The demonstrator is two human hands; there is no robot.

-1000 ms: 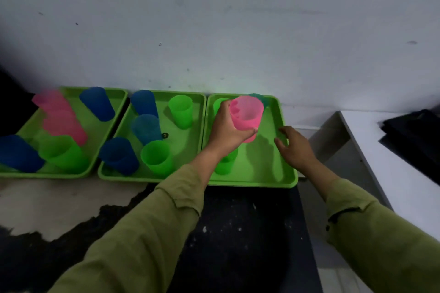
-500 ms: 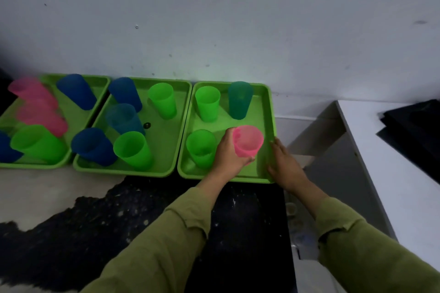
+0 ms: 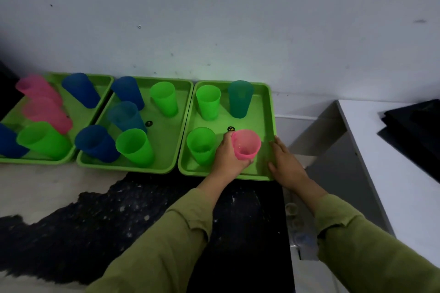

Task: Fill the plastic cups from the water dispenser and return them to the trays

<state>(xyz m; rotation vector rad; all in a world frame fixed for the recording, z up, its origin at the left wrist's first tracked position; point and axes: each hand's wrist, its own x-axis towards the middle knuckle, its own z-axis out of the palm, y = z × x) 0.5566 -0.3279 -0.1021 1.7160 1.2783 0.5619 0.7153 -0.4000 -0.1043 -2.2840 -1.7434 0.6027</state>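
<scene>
Trays of bright green plastic sit in a row against the pale wall [image 3: 214, 19]: the left tray [image 3: 35, 162] carries pink, blue and green plastic cups [image 3: 44, 139], the middle tray [image 3: 123, 169] blue and green ones. In the right tray [image 3: 273, 107], near its front edge and just beside a green plastic cup [image 3: 201, 145], the left hand [image 3: 227, 159] wraps its fingers round the translucent pink plastic cup [image 3: 246, 147], which is upright. The right hand [image 3: 284, 164] lies with fairly straight fingers on that tray's right rim, grasping nothing.

Pink cup [image 3: 246, 147] upright, rt tray [image 3: 261, 114], maybe filled
</scene>
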